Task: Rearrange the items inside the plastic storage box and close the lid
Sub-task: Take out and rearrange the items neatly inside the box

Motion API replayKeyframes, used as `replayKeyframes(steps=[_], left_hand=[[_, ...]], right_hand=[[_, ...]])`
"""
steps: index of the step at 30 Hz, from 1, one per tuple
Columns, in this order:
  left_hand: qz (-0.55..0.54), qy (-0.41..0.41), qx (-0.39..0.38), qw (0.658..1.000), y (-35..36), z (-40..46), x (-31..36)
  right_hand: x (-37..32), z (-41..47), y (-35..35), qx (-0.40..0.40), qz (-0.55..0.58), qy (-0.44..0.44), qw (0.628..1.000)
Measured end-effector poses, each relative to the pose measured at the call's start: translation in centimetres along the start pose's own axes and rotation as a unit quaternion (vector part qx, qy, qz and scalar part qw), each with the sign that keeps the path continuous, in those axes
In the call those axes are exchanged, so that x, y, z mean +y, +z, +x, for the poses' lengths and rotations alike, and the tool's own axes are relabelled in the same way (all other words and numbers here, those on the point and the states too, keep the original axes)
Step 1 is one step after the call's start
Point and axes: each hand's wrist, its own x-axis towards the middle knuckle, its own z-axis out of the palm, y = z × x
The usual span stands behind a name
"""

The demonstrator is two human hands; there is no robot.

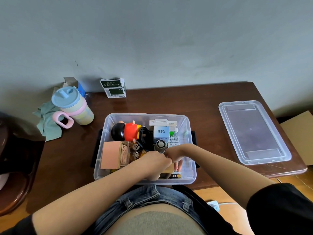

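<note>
- We see one clear plastic storage box (108, 126) standing open on the brown table (169, 102), near its front edge.
- One clear lid (254, 133) lies flat on the table to the right of the box, well apart from it.
- Two hands reach into the near half of the box. The left hand (155, 161) has its fingers curled down over something in the box; we cannot tell what it grips.
- The right hand (175, 156) bends at the wrist with its fingers (177, 165) pointing down into the box, touching the left hand; what those fingers hold, if anything, is hidden from us.
- Inside the box we count one toy figure (126, 131) with a black head and red shirt, one coiled black cable (145, 135), one white-and-blue carton marked "Q88" (161, 132), one small round fan (160, 144) and one pink box (111, 155) at the left side.
- Outside the box, one pastel cup (74, 106) with a blue lid and pink handle rests on one green cloth (49, 122) at the table's left.
- One green-and-white carton (113, 88) stands against the wall (152, 39).
</note>
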Motion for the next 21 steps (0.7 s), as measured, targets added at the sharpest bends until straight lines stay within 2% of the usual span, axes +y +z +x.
replayKeyframes(steps=[4,8,10,13,15,17,19,21], left_hand=[[-0.062,-0.015,0.0,0.998,0.3,-0.4,-0.9],[-0.224,-0.052,-0.079,0.97,-0.3,-1.7,-3.8],[-0.254,-0.067,-0.028,0.965,-0.7,-2.4,-5.2],[-0.152,-0.086,0.091,0.98,-0.5,-3.1,-7.2],[-0.115,-0.112,0.124,0.979,1.6,-4.3,-9.7],[-0.107,-0.112,0.146,0.977,3.1,-4.2,-9.6],[-0.144,-0.116,0.194,0.963,3.9,-4.1,-9.0],[-0.189,-0.113,0.266,0.939,4.4,-4.4,-8.5]], right_hand=[[-0.2,0.2,0.0,0.001,-0.051,0.0,0.999],[-0.2,0.2,0.3,-0.007,-0.084,0.011,0.996],[0.0,0.2,0.5,0.0,-0.104,0.013,0.994],[-0.1,-0.3,1.1,0.024,-0.135,0.011,0.99],[-2.4,0.6,0.6,0.025,-0.235,0.002,0.972],[-3.0,0.1,1.3,0.067,-0.304,-0.023,0.95],[-3.5,0.1,1.7,0.097,-0.299,-0.054,0.948],[-3.9,0.0,2.1,0.086,-0.247,-0.087,0.961]])
